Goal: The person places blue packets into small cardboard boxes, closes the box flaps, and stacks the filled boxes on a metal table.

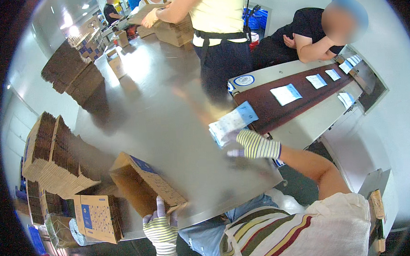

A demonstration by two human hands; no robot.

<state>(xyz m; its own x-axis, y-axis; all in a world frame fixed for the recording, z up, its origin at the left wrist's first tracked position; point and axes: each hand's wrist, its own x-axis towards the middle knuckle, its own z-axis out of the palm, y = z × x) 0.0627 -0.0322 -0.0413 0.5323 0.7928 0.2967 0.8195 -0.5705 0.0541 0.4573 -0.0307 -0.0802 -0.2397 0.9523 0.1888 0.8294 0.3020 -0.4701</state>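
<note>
My left hand (161,233), in a striped knit glove, grips the near edge of an open cardboard box (164,184). The box is tilted on the metal table, its opening facing me, with the thumb at the inner side of the rim. My right hand (257,145), gloved alike, reaches to the conveyor's end, fingers stretched out and apart. The fingertips are slightly blurred beside a small pile of white and blue packets (232,123), which overlaps the belt end and table. Whether they touch the packets I cannot tell.
More packets (286,94) lie on the brown conveyor belt (277,113). Stacks of flattened cartons (55,157) stand left, with folded cartons (97,217) at the table edge. Across the metal table (167,106), a person in yellow (218,13) handles boxes; another person (306,36) leans beside the conveyor.
</note>
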